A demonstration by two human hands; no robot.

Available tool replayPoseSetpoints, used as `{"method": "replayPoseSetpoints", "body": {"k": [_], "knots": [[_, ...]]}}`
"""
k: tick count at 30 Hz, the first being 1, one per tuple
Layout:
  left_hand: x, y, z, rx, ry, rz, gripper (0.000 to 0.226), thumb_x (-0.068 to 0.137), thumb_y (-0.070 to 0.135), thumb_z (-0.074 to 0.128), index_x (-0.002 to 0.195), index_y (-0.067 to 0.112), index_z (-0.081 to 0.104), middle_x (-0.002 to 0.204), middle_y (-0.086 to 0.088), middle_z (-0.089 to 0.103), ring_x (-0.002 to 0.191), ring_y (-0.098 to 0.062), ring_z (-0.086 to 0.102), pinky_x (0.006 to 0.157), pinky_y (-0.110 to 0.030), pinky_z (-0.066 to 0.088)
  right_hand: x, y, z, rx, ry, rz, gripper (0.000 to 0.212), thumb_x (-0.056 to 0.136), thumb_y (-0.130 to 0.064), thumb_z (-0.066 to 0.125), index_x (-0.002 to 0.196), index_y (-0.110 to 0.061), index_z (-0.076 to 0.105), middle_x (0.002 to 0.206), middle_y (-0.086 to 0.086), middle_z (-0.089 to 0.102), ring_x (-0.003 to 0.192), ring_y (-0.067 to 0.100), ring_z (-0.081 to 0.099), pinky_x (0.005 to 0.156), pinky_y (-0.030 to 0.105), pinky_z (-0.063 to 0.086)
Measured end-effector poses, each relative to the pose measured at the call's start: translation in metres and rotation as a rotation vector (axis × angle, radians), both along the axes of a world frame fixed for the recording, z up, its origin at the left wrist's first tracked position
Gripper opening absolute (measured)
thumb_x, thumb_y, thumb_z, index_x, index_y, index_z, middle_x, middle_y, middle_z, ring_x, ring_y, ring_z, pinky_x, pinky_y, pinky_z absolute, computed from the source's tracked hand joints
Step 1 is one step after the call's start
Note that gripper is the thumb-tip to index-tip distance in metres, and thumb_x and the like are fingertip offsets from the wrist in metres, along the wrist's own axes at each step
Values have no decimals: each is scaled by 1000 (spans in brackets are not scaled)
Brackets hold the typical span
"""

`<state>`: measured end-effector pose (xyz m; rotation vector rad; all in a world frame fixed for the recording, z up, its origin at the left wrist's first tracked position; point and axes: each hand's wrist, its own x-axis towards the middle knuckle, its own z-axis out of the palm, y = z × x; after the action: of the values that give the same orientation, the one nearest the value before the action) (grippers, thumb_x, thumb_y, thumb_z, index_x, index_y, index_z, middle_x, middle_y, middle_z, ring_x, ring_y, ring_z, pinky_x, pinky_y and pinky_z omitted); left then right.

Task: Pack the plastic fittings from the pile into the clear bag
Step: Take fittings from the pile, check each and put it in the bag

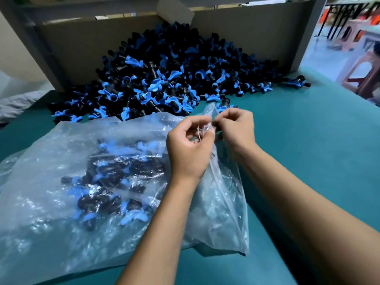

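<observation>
1. One crumpled clear plastic bag [51, 182] lies on the teal table surface [308, 151] at the left and centre. Black and blue plastic fittings inside it [107, 182] number roughly a dozen or more; an exact count cannot be made through the film.
2. One large pile of black plastic fittings with blue wing-shaped handles [164, 79] sits beyond the bag, far too many to count, heaped against a brown cardboard wall [82, 44]. A few strays lie at its right edge, near the table's far right side.
3. The left hand [189, 145] has curled fingers pinching the bag's gathered upper edge, along with a thin white strip.
4. The right hand [236, 128], just beside it, also pinches that edge with curled fingers.
5. Bare teal surface lies open to the right of both forearms.
6. No writing is legible.
</observation>
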<state>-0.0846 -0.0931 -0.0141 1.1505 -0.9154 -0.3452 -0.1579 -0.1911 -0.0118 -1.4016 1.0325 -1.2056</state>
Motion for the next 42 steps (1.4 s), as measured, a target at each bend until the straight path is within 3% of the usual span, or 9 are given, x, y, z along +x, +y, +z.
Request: {"method": "replayPoseSetpoints", "body": {"k": [2,5,9,12,16,20,24,31,42], "knots": [[4,-6,-13,88,39,29,29,85,-7,72,90,22,75,82,4,74,71,-8,64,67,-18,51,-8,-27,-4,-213,321,-234,29,75,-1,49,76,-16,73,74,1,72,67,13,65,65,30,51],[8,-11,-27,180,57,17,28,85,-5,72,88,22,75,77,4,73,64,-6,60,60,-16,48,-16,-62,-16,-465,971,-109,44,86,-8,58,128,-23,61,137,12,53,127,32,43,95,39,46],[10,-14,-35,241,60,-16,24,86,-3,72,90,20,76,76,7,72,61,-1,57,59,-14,46,-21,-90,-20,-377,1188,197,73,90,0,48,156,-27,31,167,11,12,153,34,8,121,48,25],[13,-16,-38,240,78,-16,24,86,-2,73,89,22,76,73,11,72,59,0,57,58,-13,46,-25,-94,-19,-444,1057,156,48,93,-6,56,141,-15,54,143,16,44,132,39,42,109,41,39],[15,-17,-40,254,80,-31,22,85,0,74,90,22,77,70,17,70,57,4,56,56,-11,44,-37,-79,-18,-429,947,58,11,85,-13,73,96,-10,75,113,18,57,115,33,54,94,31,44],[16,-16,-42,260,60,-26,22,85,4,75,90,25,78,78,15,75,64,4,64,60,-11,48,-48,-63,-17,-343,899,-69,28,79,-27,81,67,-12,61,70,5,60,80,30,60,65,30,36],[18,-16,-43,254,64,-29,21,84,6,76,89,27,78,80,14,75,66,3,65,61,-12,49,-58,-45,-18,-354,780,-127,19,82,-24,76,80,-16,58,73,1,62,74,25,56,66,31,38],[20,-16,-43,245,111,-80,16,82,25,87,96,24,78,90,9,79,85,-7,74,72,-16,54,-63,-10,-14,22,-169,81,27,97,-8,56,78,-12,74,66,3,65,58,11,54,53,20,42],[24,-16,-46,253,101,-268,28,74,40,86,97,25,80,97,-5,80,96,-29,77,93,-51,60,-70,9,-28,4,-102,359,7,94,-13,70,93,-6,74,73,10,60,62,20,48,59,29,41]]}}
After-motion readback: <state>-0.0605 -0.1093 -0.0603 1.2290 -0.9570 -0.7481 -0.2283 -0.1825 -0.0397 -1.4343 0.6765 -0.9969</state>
